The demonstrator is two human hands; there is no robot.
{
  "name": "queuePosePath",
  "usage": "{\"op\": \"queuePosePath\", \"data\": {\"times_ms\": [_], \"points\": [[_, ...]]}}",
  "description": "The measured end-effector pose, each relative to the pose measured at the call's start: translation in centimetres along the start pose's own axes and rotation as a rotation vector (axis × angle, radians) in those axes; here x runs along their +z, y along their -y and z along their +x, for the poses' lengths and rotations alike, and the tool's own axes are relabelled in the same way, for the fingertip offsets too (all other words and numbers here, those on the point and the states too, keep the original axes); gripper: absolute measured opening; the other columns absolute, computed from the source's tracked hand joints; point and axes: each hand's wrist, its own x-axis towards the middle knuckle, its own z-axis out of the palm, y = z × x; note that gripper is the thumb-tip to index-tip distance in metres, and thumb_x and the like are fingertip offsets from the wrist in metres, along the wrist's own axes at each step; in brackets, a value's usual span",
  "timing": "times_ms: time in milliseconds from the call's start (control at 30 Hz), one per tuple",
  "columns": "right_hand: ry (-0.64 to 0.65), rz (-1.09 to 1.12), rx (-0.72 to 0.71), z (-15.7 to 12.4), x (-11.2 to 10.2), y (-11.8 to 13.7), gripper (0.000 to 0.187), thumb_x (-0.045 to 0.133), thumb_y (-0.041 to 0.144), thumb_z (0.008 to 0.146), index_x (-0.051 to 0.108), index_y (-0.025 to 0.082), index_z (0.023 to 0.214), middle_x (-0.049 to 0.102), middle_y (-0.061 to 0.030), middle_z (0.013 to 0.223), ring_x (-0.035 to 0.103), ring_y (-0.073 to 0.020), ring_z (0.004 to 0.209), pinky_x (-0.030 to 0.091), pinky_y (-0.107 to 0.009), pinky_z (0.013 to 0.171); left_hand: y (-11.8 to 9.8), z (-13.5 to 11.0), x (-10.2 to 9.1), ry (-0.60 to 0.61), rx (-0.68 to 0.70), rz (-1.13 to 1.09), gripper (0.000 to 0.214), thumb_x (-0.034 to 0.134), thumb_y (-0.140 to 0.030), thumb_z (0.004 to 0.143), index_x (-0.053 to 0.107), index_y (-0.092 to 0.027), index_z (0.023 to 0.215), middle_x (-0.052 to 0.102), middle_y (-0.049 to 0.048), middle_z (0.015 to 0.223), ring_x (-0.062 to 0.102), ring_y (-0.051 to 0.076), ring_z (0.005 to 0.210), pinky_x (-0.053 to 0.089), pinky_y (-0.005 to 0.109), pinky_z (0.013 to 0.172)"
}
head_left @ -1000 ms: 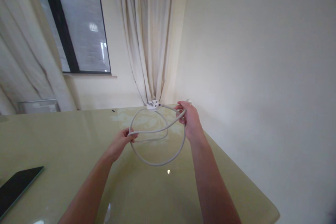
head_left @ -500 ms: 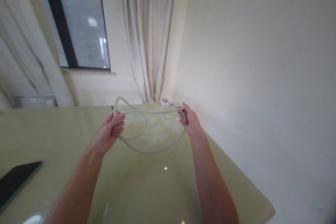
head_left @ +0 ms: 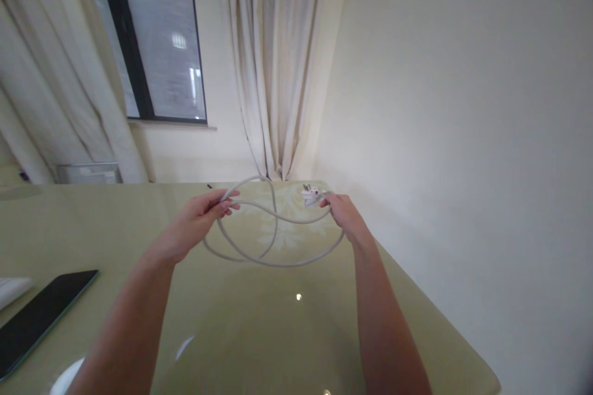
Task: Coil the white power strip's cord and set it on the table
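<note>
A white power cord [head_left: 287,264] hangs in loose loops between my two hands above a glossy table. My left hand [head_left: 204,216] pinches it at the left side of the loops, thumb against fingers. At the other side, my right hand [head_left: 341,213] is closed around the cord close to its white plug [head_left: 311,195]. The plug's metal pins point up and away from me, just beyond my right fingertips. The cord's other end cannot be made out.
The pale green table [head_left: 259,333] reaches the wall [head_left: 440,136] on the right. A dark flat tablet-like object [head_left: 44,318] lies at the left, beside a white object [head_left: 13,290]. Curtains [head_left: 273,62] and a window [head_left: 162,37] are behind the table.
My left hand has moved right along the loops and its grip has shifted. The plug now sits closer to my right fingers, and the view has turned slightly left.
</note>
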Motion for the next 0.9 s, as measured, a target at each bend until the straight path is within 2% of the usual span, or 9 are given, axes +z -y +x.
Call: {"op": "queuePosePath", "data": {"times_ms": [100,200,300,433,667,733,800,900], "points": [[-0.044,-0.204,-0.161,-0.9,0.5,1.4,0.033,0.051,0.038,0.093,0.068,0.021,0.071,0.056,0.0003,0.062,0.051,-0.0161,0.063,0.033,-0.026,0.058,0.3,0.2,0.5,-0.035,-0.014,-0.056,0.047,0.085,-0.054,0.075,0.08,-0.018,0.105,0.076,0.0086,0.088,0.066,0.02,0.077,0.057,0.031,0.072],[-0.048,-0.284,-0.314,-2.3,0.8,3.1,0.036,0.047,0.048,0.1,0.065,0.024,0.08,0.059,0.0008,0.067,0.054,-0.0185,0.067,0.035,-0.027,0.064,0.8,0.4,0.9,-0.076,-0.074,-0.162,0.043,0.088,-0.048,0.073,0.079,-0.015,0.1,0.076,0.0107,0.093,0.068,0.018,0.073,0.06,0.03,0.069],[-0.036,-0.233,-0.4,-3.5,0.8,4.4,0.031,0.048,0.053,0.103,0.065,0.028,0.097,0.059,0.0025,0.07,0.055,-0.0189,0.068,0.034,-0.027,0.066,0.9,0.5,1.2,-0.132,-0.107,-0.228,0.042,0.088,-0.045,0.075,0.078,-0.014,0.102,0.076,0.0109,0.095,0.069,0.017,0.072,0.061,0.029,0.068],[-0.023,-0.134,-0.484,-4.3,1.1,5.2,0.036,0.044,0.055,0.106,0.067,0.03,0.117,0.06,0.0018,0.073,0.056,-0.0189,0.069,0.038,-0.028,0.069,0.6,0.6,1.8,-0.164,-0.098,-0.231,0.041,0.084,-0.044,0.08,0.076,-0.014,0.107,0.076,0.0113,0.096,0.071,0.019,0.077,0.061,0.029,0.069],[0.109,-0.065,-0.51,-4.7,1.3,5.9,0.036,0.049,0.05,0.105,0.073,0.024,0.105,0.073,-0.0028,0.101,0.062,-0.0185,0.083,0.043,-0.028,0.075,0.0,0.4,2.1,-0.153,-0.05,-0.242,0.039,0.08,-0.046,0.085,0.073,-0.016,0.11,0.077,0.0094,0.1,0.072,0.018,0.082,0.061,0.03,0.073],[0.122,-0.054,-0.504,-4.7,1.3,5.9,0.035,0.05,0.05,0.104,0.074,0.024,0.103,0.073,-0.0025,0.092,0.061,-0.0181,0.078,0.042,-0.028,0.072,-0.1,0.3,2.0,-0.138,-0.044,-0.245,0.042,0.081,-0.048,0.083,0.074,-0.016,0.11,0.078,0.0101,0.104,0.071,0.018,0.082,0.061,0.03,0.074],[0.086,-0.075,-0.482,-4.6,1.3,5.8,0.036,0.05,0.05,0.104,0.074,0.024,0.097,0.066,-0.0007,0.074,0.057,-0.0173,0.068,0.039,-0.028,0.066,-0.2,0.2,2.0,-0.12,-0.033,-0.243,0.046,0.083,-0.05,0.081,0.075,-0.016,0.111,0.077,0.0116,0.107,0.071,0.019,0.082,0.061,0.03,0.073],[-0.11,-0.214,-0.421,-4.5,1.3,5.5,0.037,0.048,0.048,0.105,0.071,0.025,0.087,0.055,0.0004,0.06,0.048,-0.0172,0.06,0.029,-0.029,0.061,-0.2,0.1,1.9,-0.076,0.007,-0.268,0.047,0.085,-0.05,0.079,0.076,-0.017,0.112,0.077,0.0121,0.109,0.069,0.018,0.081,0.059,0.027,0.072]]}}
